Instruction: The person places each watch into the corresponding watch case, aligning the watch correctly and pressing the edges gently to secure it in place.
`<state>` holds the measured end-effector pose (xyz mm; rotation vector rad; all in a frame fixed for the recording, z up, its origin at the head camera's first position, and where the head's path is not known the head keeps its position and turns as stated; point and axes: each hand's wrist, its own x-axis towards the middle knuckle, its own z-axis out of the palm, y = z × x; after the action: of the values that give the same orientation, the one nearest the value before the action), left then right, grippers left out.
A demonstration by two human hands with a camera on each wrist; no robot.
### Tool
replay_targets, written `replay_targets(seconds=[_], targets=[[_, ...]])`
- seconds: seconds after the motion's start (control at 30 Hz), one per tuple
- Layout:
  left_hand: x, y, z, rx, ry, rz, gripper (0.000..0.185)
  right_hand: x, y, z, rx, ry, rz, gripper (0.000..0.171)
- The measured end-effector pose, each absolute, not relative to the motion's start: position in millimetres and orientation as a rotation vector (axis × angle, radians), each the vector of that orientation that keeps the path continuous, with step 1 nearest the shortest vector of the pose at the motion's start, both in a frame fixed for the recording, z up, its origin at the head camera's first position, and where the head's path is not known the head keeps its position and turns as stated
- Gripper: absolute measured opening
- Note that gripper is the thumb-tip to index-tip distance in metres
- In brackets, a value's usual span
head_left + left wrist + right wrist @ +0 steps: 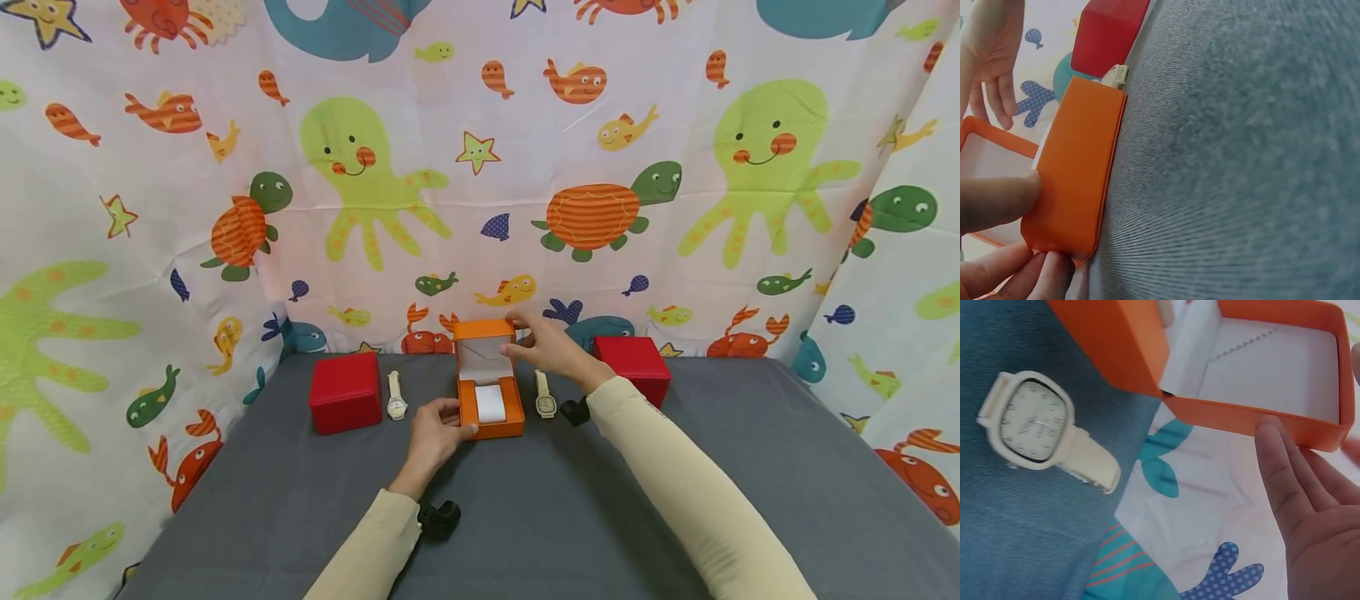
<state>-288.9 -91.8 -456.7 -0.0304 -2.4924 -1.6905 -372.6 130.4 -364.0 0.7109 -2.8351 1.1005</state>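
An orange watch box stands with its lid raised, a white cushion in its base and a pale lining in the lid. My left hand grips the base at its left front corner, thumb on the front part and fingers curled at the side. My right hand touches the lid's right side and top with fairly straight fingers. A cream watch with a squarish face lies right of the box. Another cream watch with a round face lies to the left.
One red box stands at the left, and another red box is at the right, partly behind my right forearm. The grey cloth-covered table meets a curtain with sea animals at the back.
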Motion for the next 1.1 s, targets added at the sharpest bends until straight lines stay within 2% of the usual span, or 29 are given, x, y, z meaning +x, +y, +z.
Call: replay_targets(seconds=[0.17,0.33,0.63,1.1], targets=[[-289,-93,-452,-0.054,-2.51,-1.607,0.049,-366,138,-372,0.718,-2.8,1.168,0.078],[-292,-95,-447,-0.142,-2.556,-1.404,0.046,-360,149,-381,0.698,-2.826,1.123,0.073],[-311,-97,-444,-0.453,-2.703,-1.145,0.054,-349,169,-402,0.658,-2.868,1.035,0.063],[-336,-89,-429,-0.736,-2.913,-0.904,0.066,-343,183,-427,0.564,-2.94,0.862,0.059]])
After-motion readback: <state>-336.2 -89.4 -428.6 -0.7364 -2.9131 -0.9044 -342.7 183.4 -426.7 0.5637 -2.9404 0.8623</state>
